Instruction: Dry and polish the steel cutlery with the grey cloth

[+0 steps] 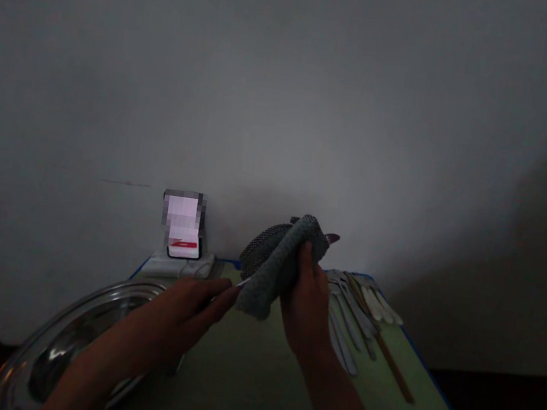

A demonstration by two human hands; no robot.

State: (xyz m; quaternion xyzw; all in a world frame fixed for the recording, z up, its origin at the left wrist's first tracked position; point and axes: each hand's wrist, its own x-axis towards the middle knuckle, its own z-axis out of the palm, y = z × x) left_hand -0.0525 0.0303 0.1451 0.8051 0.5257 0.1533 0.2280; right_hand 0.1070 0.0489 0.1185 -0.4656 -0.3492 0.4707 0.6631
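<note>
My right hand (308,304) is closed around a grey textured cloth (273,265), held up above the green table (241,375). The cloth is wrapped over one end of a thin metal utensil (242,283), whose far tip pokes out of the cloth at the upper right. My left hand (194,305) pinches the handle end of that utensil, just left of the cloth. The light is dim and the kind of utensil cannot be made out.
A large shiny steel bowl (69,339) sits at the left under my left forearm. Several pieces of cutlery (357,317) and a wooden stick lie in a row on the right. A phone (184,227) stands on a folded white cloth by the wall.
</note>
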